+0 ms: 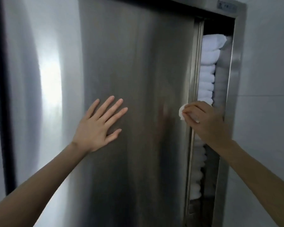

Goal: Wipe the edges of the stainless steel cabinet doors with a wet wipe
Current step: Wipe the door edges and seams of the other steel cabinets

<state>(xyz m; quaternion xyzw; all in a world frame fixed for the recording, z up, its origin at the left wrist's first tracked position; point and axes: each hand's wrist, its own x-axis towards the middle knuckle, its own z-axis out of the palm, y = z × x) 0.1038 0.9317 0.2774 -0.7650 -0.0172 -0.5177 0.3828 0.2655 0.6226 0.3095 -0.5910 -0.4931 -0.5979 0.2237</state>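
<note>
The left hand (97, 128) is pressing flat on the steel door (138, 79), fingers spread. The right hand (206, 122) is pinching a white wipe (181, 113) against the door's right edge, beside stacked towels (206, 71).

The wipe (181, 113) is mostly hidden under the right hand (205, 120); only a white corner shows. The door (138, 71) covers part of the white towels (206, 76), and the small label (226, 6) at the top is too blurred to read.
</note>
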